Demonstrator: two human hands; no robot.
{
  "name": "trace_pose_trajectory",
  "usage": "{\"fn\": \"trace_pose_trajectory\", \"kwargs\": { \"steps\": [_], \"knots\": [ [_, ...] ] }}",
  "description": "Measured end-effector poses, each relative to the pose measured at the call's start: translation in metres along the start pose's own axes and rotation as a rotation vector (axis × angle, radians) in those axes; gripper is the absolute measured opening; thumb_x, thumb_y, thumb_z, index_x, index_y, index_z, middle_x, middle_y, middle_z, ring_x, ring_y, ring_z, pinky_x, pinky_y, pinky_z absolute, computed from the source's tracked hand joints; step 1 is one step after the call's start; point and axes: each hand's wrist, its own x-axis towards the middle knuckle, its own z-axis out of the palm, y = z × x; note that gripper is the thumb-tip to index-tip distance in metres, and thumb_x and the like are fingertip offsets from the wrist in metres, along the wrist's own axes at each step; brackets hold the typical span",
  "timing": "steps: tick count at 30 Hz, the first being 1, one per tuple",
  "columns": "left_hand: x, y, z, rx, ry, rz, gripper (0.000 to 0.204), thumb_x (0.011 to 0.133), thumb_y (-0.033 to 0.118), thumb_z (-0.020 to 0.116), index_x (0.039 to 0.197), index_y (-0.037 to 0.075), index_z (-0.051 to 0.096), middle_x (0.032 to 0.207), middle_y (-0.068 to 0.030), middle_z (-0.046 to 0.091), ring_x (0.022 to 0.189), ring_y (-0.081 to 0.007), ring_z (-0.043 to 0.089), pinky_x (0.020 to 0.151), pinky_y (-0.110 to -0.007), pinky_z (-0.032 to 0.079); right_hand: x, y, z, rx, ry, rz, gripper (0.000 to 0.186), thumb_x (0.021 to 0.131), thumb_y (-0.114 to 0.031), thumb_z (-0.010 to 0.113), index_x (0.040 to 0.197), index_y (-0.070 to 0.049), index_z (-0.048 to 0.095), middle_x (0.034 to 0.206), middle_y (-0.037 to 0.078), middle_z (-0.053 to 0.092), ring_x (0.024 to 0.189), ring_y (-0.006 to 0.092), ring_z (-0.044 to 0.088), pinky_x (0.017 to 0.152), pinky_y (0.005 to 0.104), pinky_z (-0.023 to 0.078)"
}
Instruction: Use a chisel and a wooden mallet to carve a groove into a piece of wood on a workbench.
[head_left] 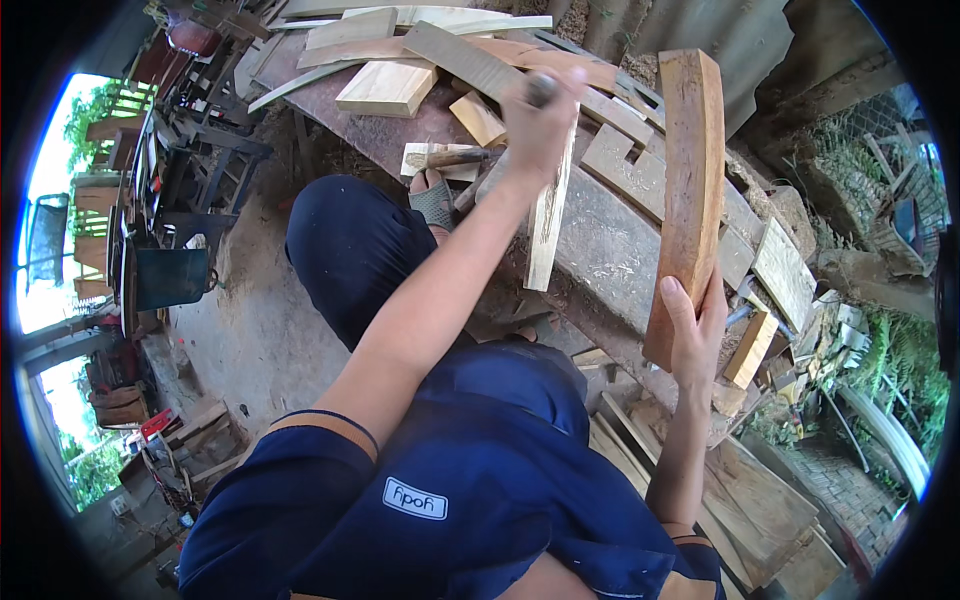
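Apparently I'm seeing a handling step: the right hand [695, 325] is gripping the near end of a brown board [688, 170], which is extending beyond it, while the left hand [543, 128] is clenching a dark-ended object [541, 92] — too blurred to identify. Between the hands, a workbench [610, 255] is showing. Next, I'm judging, the board is needing steady right-hand support — probably while being positioned.

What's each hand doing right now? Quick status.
Left hand: closed around a dark object, too blurred to identify.
Right hand: holding the brown plank near its lower end, thumb on the face.
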Motion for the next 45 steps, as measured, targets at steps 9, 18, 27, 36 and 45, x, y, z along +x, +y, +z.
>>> {"fn": "trace_pose_trajectory", "kwargs": {
  "steps": [9,18,27,36,45],
  "knots": [
    [0.033,-0.003,-0.022,-0.12,0.232,-0.196,0.037,0.091,0.02,0.063,0.063,0.013,0.04,0.049,0.0043,0.036,0.039,-0.0064,0.03,0.041,-0.026,0.033,-0.018,0.009,0.005,0.002,0.009,0.043,0.049,0.088,-0.031,0.066,0.12,0.004,0.052,0.099,0.013,0.061,0.092,0.0182,0.057,0.084,0.0335,0.046],
    [0.004,0.01,0.004,-0.055,0.03,-0.008,0.039,0.094,0.015,0.063,0.062,0.013,0.04,0.049,0.0062,0.037,0.041,-0.0024,0.026,0.039,-0.023,0.024,-0.025,0.015,0.004,-0.004,0.054,0.085,0.049,0.089,-0.031,0.066,0.12,0.004,0.052,0.096,0.013,0.062,0.088,0.0187,0.059,0.08,0.0334,0.048],
    [-0.001,0.003,-0.002,-0.062,0.063,-0.019,0.038,0.094,0.015,0.062,0.063,0.012,0.041,0.049,0.0063,0.037,0.041,-0.002,0.027,0.039,-0.023,0.024,-0.025,0.016,0.006,0.004,0.028,0.096,0.048,0.088,-0.031,0.067,0.117,0.004,0.051,0.096,0.013,0.062,0.088,0.0183,0.058,0.08,0.0335,0.047],
    [0.0,-0.001,-0.002,-0.038,0.054,0.022,0.038,0.094,0.015,0.062,0.064,0.013,0.04,0.05,0.0071,0.038,0.041,-0.0014,0.027,0.039,-0.023,0.022,-0.024,0.016,0.007,-0.003,0.032,0.111,0.049,0.088,-0.033,0.067,0.117,0.004,0.052,0.096,0.013,0.062,0.088,0.0181,0.058,0.08,0.033,0.047],
    [-0.038,-0.002,0.036,0.247,0.014,0.297,0.03,0.09,0.013,0.068,0.066,0.004,0.051,0.053,0.0004,0.05,0.05,-0.0042,0.046,0.044,-0.026,0.035,-0.004,-0.049,-0.003,0.049,0.12,-0.11,0.059,0.08,-0.021,0.069,0.127,0.006,0.047,0.103,0.013,0.061,0.095,0.0203,0.058,0.085,0.0323,0.046]
  ]
}}
